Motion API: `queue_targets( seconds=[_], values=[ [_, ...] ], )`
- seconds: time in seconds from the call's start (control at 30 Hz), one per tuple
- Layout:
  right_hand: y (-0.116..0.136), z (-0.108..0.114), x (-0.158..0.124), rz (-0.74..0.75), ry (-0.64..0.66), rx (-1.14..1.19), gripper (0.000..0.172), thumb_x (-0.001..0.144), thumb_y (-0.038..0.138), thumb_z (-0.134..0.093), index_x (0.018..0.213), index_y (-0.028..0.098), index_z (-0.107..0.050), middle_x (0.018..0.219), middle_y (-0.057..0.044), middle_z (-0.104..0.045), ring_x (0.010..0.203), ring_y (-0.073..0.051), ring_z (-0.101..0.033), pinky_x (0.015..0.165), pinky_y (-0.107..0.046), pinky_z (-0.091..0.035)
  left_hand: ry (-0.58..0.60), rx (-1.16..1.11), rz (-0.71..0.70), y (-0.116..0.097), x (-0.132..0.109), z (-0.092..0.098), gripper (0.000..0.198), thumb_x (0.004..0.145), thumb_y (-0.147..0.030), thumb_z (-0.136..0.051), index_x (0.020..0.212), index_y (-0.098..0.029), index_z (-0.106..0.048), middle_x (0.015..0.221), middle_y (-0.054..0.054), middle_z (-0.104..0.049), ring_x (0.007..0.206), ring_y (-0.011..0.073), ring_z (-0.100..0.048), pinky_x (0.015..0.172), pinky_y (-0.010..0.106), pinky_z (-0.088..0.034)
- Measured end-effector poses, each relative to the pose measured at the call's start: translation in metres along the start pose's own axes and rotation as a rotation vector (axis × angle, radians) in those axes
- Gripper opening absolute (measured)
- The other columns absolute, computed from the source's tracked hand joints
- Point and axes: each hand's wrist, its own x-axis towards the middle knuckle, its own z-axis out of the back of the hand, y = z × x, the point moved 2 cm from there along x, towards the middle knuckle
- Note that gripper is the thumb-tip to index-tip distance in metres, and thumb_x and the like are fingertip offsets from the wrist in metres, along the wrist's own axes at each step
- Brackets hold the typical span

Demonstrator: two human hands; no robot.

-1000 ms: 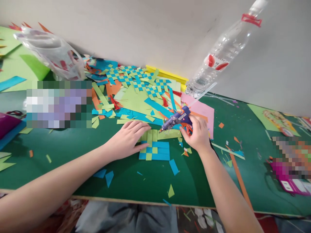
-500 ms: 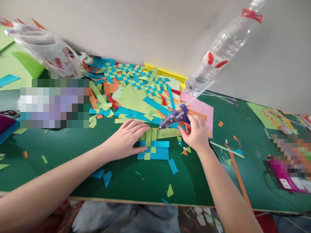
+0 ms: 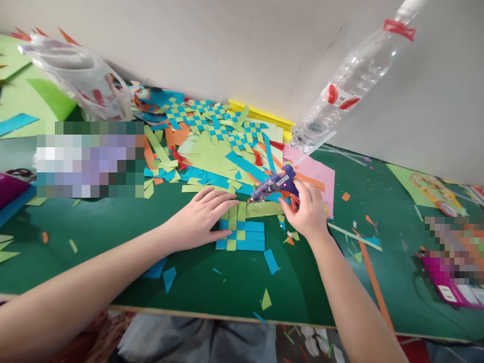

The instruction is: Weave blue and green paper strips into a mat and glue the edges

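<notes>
My right hand [image 3: 308, 206] is wrapped round the handle of a purple hot glue gun [image 3: 275, 182], its nozzle pointing left and down. That nozzle is at the green strips of a small woven paper piece [image 3: 249, 236], blue strips crossed with light green ones; whether it touches them I cannot tell. Flat on the left part of the weave lies my left hand [image 3: 206, 217], fingers stretched out, thumb apart on the blue strips. My left hand hides part of the weave. A loose light green strip [image 3: 266, 209] lies under the glue gun's tip.
Finished blue-and-green woven pieces [image 3: 219, 123] lie heaped at the back among paper scraps and red tassels [image 3: 180, 159]. A clear plastic bottle [image 3: 351, 85] leans at the wall. Left stands a bagged cup [image 3: 81, 80]. Blue offcuts [image 3: 271, 262] and an orange strip [image 3: 372, 282] litter the green table [image 3: 212, 292].
The whole view has shifted slightly, so everything appears a little further right. Both hands, the glue gun and the weave keep nearly the same positions relative to each other.
</notes>
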Motion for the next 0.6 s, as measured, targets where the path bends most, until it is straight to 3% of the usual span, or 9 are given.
queue_targets(
  seconds=[0.33, 0.6],
  values=[
    [0.0003, -0.0014, -0.0019, 0.001, 0.019, -0.008, 0.057, 0.089, 0.038, -0.057, 0.136, 0.015, -0.037, 0.114, -0.017, -0.062, 0.104, -0.031, -0.060, 0.087, -0.047, -0.052, -0.040, -0.006, -0.032, 0.0005, 0.0014, 0.0029, 0.050, 0.090, -0.041, -0.059, 0.133, -0.020, -0.046, 0.126, 0.010, -0.060, 0.121, 0.0275, -0.051, 0.111, 0.049, -0.028],
    [0.0032, 0.0001, -0.0006, 0.022, 0.004, -0.014, 0.055, 0.088, 0.038, -0.060, 0.132, 0.013, -0.041, 0.112, -0.017, -0.063, 0.103, -0.031, -0.061, 0.086, -0.045, -0.052, -0.097, -0.091, -0.141, -0.0044, 0.0015, 0.0071, 0.031, 0.092, -0.022, -0.055, 0.123, -0.020, -0.054, 0.105, 0.006, -0.067, 0.099, 0.0195, -0.061, 0.104, 0.040, -0.033]
  ],
)
